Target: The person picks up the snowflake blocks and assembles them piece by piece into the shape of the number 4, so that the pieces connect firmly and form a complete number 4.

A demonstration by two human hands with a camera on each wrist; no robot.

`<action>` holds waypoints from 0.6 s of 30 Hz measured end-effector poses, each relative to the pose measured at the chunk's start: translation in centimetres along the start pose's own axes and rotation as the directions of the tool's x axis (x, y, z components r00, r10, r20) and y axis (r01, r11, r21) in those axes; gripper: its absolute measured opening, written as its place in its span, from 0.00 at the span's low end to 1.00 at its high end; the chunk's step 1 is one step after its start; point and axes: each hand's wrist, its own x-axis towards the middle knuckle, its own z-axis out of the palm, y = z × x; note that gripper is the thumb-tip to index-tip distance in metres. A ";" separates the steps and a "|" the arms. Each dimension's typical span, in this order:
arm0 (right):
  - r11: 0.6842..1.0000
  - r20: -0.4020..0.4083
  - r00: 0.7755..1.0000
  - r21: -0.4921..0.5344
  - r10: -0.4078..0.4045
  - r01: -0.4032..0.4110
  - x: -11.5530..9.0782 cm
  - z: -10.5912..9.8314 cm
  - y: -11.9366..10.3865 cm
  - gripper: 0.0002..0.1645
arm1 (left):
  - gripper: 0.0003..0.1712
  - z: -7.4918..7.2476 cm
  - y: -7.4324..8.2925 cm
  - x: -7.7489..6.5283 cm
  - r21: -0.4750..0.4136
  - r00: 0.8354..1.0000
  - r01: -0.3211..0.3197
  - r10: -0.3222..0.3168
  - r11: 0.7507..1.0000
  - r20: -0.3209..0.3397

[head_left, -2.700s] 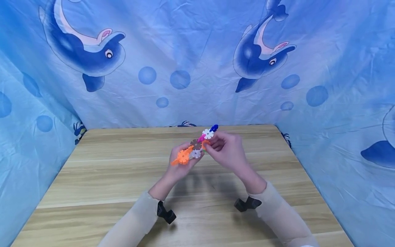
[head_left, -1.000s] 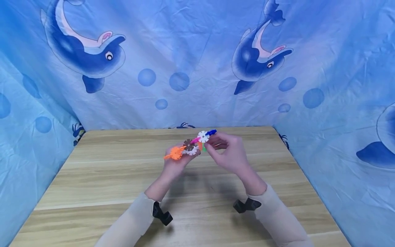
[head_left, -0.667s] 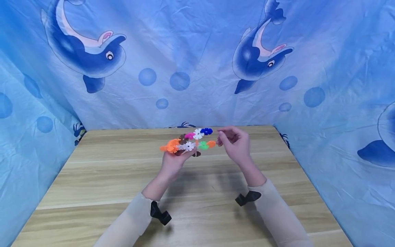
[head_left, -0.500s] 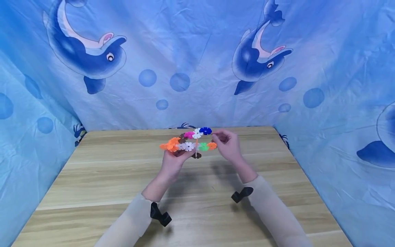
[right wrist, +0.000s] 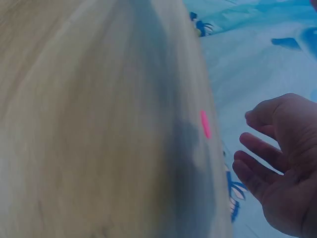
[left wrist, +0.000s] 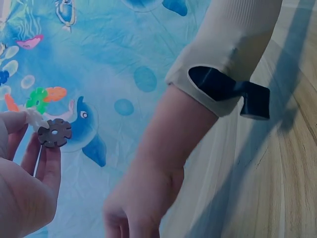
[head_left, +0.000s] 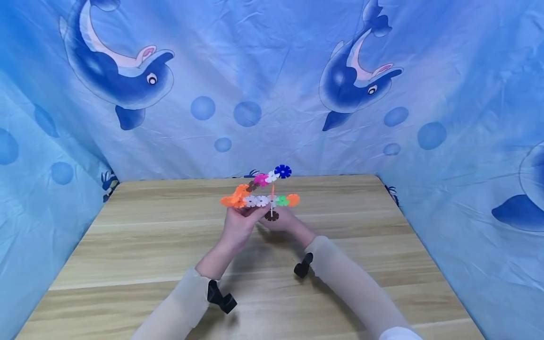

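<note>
In the head view my left hand (head_left: 239,226) holds up a construction of joined plastic snowflake discs. One branch runs from the orange discs (head_left: 239,198) through a pink disc (head_left: 261,180) to a dark blue disc (head_left: 282,171). Another has pale discs (head_left: 256,201), a green disc (head_left: 282,201) and an orange end. A brown disc (head_left: 272,216) hangs beneath; the left wrist view shows this brown disc (left wrist: 55,133) beside the fingers. My right hand (head_left: 282,220) reaches behind the construction, partly hidden by it. The right wrist view shows the right hand (right wrist: 282,163) with loosely bent fingers, holding nothing.
A small pink piece (right wrist: 205,125) lies near an edge of the wooden table (head_left: 170,245) in the right wrist view. Blue cloth with dolphins (head_left: 272,71) hangs behind and at both sides of the table.
The right hand has let go of the construction and swung left and down, behind it. The left hand has tilted the discs so the lower branch and hanging brown disc show.
</note>
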 end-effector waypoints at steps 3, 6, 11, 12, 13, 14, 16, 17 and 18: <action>0.988 0.006 1.000 0.152 -0.017 0.015 0.8 1.2 0.0 0.19 | 0.27 0.0 0.0 0.0 0.031 1.000 0.007 -0.007 0.999 -0.009; 0.984 0.028 0.995 0.154 -0.093 0.087 1.7 2.1 -0.1 0.18 | 0.26 0.0 0.1 0.0 0.056 0.999 0.040 -0.039 0.998 -0.024; 0.987 0.137 0.978 -0.005 -0.156 0.158 2.3 2.6 -0.7 0.28 | 0.27 0.0 0.3 0.0 0.077 0.997 0.078 -0.076 0.994 -0.033; 0.987 0.149 0.977 -0.027 -0.153 0.158 2.3 2.8 -0.7 0.29 | 0.27 0.0 0.3 0.0 0.080 0.997 0.074 -0.072 0.994 -0.029; 0.988 0.155 0.977 -0.030 -0.146 0.152 2.2 2.8 -0.8 0.30 | 0.26 0.1 0.3 0.0 0.080 0.998 0.068 -0.066 0.995 -0.022; 0.988 0.155 0.978 -0.034 -0.141 0.148 2.1 2.9 -0.9 0.30 | 0.26 0.1 0.3 0.0 0.080 0.998 0.060 -0.059 0.995 -0.016; 0.987 0.140 0.980 -0.054 -0.141 0.150 2.0 3.0 -0.9 0.30 | 0.25 0.1 0.3 0.0 0.079 0.999 0.047 -0.047 0.996 -0.006; 0.987 0.133 0.981 -0.063 -0.140 0.149 2.0 3.0 -0.9 0.30 | 0.25 0.1 0.2 0.0 0.081 0.999 0.048 -0.048 0.996 -0.004; 0.987 0.124 0.983 -0.073 -0.135 0.144 1.9 3.1 -0.9 0.30 | 0.24 0.1 0.2 0.0 0.084 0.999 0.052 -0.052 0.995 -0.005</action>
